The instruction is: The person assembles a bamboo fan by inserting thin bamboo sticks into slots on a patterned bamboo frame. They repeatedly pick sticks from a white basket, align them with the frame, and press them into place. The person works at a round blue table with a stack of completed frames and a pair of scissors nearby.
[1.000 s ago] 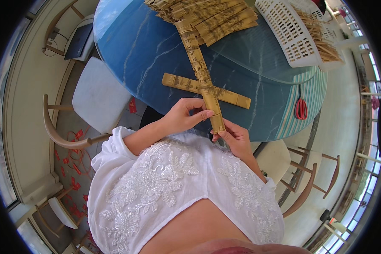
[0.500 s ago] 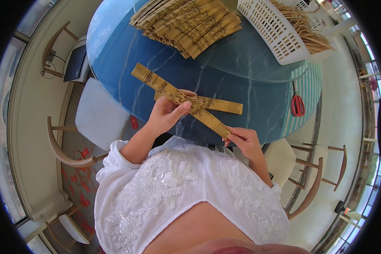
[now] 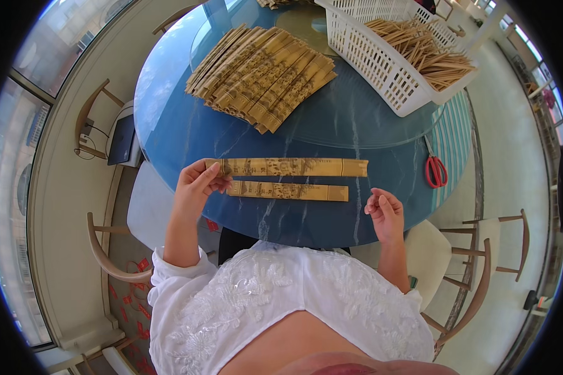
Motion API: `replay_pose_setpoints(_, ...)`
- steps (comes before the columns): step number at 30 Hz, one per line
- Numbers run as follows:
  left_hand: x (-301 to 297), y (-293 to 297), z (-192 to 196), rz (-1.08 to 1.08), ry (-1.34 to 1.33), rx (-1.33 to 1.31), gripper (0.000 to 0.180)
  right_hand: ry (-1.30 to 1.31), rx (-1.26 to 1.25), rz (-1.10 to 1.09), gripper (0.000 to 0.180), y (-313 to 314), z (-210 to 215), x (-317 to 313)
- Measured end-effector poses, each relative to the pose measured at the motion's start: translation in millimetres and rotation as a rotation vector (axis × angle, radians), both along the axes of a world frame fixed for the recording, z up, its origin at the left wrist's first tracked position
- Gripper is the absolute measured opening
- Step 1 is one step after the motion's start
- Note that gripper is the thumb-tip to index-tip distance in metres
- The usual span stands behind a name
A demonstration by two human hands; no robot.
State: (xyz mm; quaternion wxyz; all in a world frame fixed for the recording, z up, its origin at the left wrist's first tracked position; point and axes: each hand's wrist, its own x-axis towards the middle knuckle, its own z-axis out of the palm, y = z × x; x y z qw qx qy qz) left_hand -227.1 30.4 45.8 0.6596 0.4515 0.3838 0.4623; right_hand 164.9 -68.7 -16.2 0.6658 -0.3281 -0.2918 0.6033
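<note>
My left hand (image 3: 197, 181) pinches the left end of a long gold paper chopstick sleeve (image 3: 294, 167) with dark printed patterns. This sleeve lies level across the view, above the blue table. Just nearer to me is a second gold sleeve (image 3: 288, 191), roughly parallel to it; my left fingertips are close to its left end, and I cannot tell whether they touch it. My right hand (image 3: 386, 215) is beyond the right ends of both sleeves, fingers curled in with the thumb against them and nothing visible in them.
A fanned pile of gold sleeves (image 3: 263, 75) lies on the blue marbled table (image 3: 231, 215). A white slotted basket (image 3: 381, 69) of wooden chopsticks (image 3: 425, 53) stands behind, at the right. Red-handled scissors (image 3: 436, 172) lie on a striped mat (image 3: 451, 144). Chairs stand on both sides.
The held sleeve has turned from slanting to level. My left hand has shifted from its middle to its left end, and my right hand has let go and moved right.
</note>
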Motion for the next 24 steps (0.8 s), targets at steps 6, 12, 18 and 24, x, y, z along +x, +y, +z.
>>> replay_pose_setpoints(6, 10.1, 73.2, 19.9, 0.301, -0.078, 0.074, 0.029, -0.198, -0.041, -0.050, 0.019, 2.7, -25.2, 1.7)
replay_pose_setpoints(12, 22.1, 126.3, 12.7, 0.322, -0.100, 0.135, 0.031, -0.182, -0.009, -0.054, 0.018, 1.6, -25.7, 0.7)
replay_pose_setpoints(18, 35.4, 134.2, 5.7, 0.435, 0.150, 0.151, 0.040, -0.312, -0.017, -0.012, 0.018, 1.6, -13.2, 5.4)
replay_pose_setpoints(24, 33.8, 134.5, 0.9, 0.537, 0.522, 0.279, 0.060, -0.632, 0.134, 0.039, 0.020, 31.5, 49.9, 37.9)
